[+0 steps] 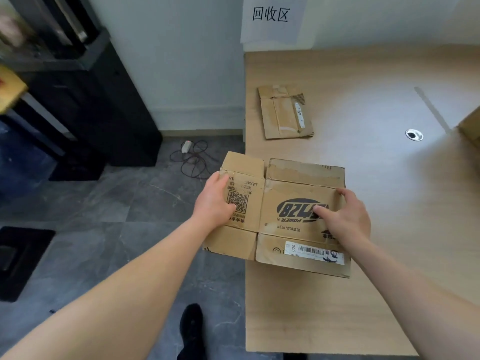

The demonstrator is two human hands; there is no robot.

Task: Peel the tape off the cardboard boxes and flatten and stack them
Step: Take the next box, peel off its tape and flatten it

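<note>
My left grip [215, 201] is closed on the left edge of the flattened box [293, 188]. The thumb lies across the top next to the QR code [237, 201], and the fingers curl over the edge of that panel. My right grip [346, 216] clamps the opposite edge the same way, with the thumb stretched out flat over the dark POWER logo [296, 211] and the fingers hooked round the right side. Neither grip holds anything else.

The box lies flat between my two grips, printed face up, with the print upside down to me. Its flaps are spread out at the far and near sides, and a white barcode label [314, 252] sits on the near flap, just below my right wrist. Most of the box is over the desk [363, 178], but the left panel hangs past the desk's left edge, above the grey floor [104, 203]. I cannot tell whether the box rests on the desk or is held just above it.

Farther back on the desk, well apart from this one, lies a smaller flattened box [284, 113]. A round metal cable hole [414, 135] sits to the right of it, and the corner of another carton [471, 126] shows at the right edge. A paper sign [271, 16] hangs on the wall above the desk. On the floor by the wall lies a tangled cable [193, 159].
</note>
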